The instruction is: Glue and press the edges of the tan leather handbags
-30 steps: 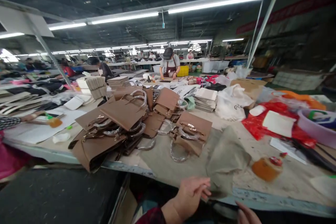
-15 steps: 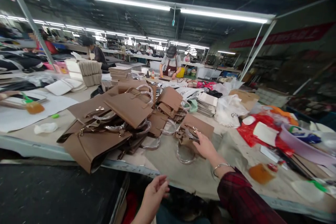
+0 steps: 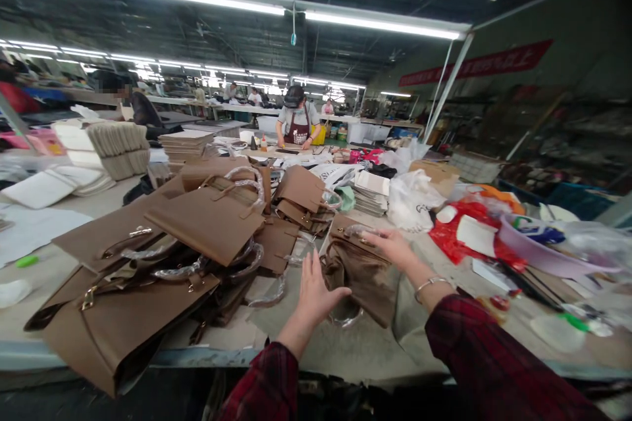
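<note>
A small brown handbag (image 3: pixel 368 283) lies on the worktable in front of me, its darker inner cloth showing and its handles wrapped in clear plastic. My right hand (image 3: pixel 392 248) has its fingers closed at the far handle of this bag. On the near left side, my left hand (image 3: pixel 313 293) is held up with fingers stretched and thumb spread, holding nothing. The thumb comes close to the bag; whether it touches I cannot tell. To the left, a heap of brown handbags (image 3: pixel 210 217) with wrapped handles and gold-coloured fittings overhangs the table edge.
Stacked pale pieces (image 3: pixel 123 148) stand at the back left. At right lie a white plastic bag (image 3: pixel 415 197), red plastic (image 3: pixel 439 233), a lilac basin (image 3: pixel 533 250) and a blurred bottle (image 3: pixel 498 306). A co-worker in an apron (image 3: pixel 297 128) stands across the table.
My left hand has risen from below the table edge to beside the small handbag and opened. The handbag has turned, showing its inner cloth. The view has swung right.
</note>
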Available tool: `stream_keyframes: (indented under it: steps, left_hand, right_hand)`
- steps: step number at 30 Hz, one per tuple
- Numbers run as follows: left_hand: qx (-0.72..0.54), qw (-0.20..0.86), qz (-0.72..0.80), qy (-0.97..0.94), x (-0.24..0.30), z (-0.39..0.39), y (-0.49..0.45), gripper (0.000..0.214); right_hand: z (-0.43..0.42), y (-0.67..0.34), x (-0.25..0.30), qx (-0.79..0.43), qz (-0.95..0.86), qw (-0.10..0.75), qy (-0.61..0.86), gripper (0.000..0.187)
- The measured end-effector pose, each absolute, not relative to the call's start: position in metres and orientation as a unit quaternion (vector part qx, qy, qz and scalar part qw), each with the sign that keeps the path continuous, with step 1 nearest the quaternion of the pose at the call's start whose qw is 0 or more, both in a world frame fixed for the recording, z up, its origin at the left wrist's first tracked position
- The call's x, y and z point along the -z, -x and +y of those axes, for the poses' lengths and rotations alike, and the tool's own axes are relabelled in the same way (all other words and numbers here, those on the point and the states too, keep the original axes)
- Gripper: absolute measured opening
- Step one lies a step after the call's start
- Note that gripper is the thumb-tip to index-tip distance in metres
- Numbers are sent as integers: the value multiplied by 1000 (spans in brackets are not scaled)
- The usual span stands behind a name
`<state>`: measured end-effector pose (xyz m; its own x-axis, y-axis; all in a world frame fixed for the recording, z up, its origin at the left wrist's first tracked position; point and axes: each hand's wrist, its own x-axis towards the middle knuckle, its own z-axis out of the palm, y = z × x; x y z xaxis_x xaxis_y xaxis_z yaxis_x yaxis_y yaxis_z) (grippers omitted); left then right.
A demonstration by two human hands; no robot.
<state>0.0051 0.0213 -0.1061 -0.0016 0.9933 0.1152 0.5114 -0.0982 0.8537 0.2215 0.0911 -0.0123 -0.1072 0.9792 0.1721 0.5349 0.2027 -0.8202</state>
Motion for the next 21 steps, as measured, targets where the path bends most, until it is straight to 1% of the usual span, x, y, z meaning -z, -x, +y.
stream_keyframes:
  steps: [2,3,4,6,7,9,11,12,15,16,18,20,21]
  left_hand:
    - [-341,315,581,-669,85,36,-2,130]
    - [-347,323,570,-671,76,42,0,133]
    - [-376,338,553,-662,67,47,2,132]
    - [-474,408,493,-605,53,52,7,125]
    - [-516,457,452,-566,47,51,9,116]
    - [-555,543,386,-498,39,44,11,87]
    - [-562,586,369,-452,37,33,12,61]
    - [-566,597,374,-429,38,27,12,55]
    - [-567,645,395,-326,49,7,13,46]
    - [-556,666,402,-293,53,1,13,42]
    - [-524,706,412,-239,63,-13,11,38]
    - [-494,736,416,-201,72,-26,8,42]
    - [-486,745,416,-188,75,-32,5,44]
  right_hand:
    - [96,-222,-21,-309,-667,415,537,54]
    - [97,-220,-38,-315,-665,429,524,55]
    - [97,-217,-54,-321,-665,439,511,55]
    - [92,-206,-82,-335,-672,449,484,54]
    - [88,-199,-94,-341,-676,451,473,54]
    - [79,-183,-110,-347,-685,451,454,56]
    - [70,-167,-116,-340,-695,448,448,58]
    - [67,-159,-115,-332,-701,442,450,57]
    - [57,-148,-99,-307,-715,420,468,52]
    - [52,-149,-90,-304,-715,412,476,55]
    - [34,-161,-65,-311,-711,392,494,75]
    - [7,-182,-35,-333,-705,362,511,96]
    - [-10,-193,-19,-348,-703,344,517,102]
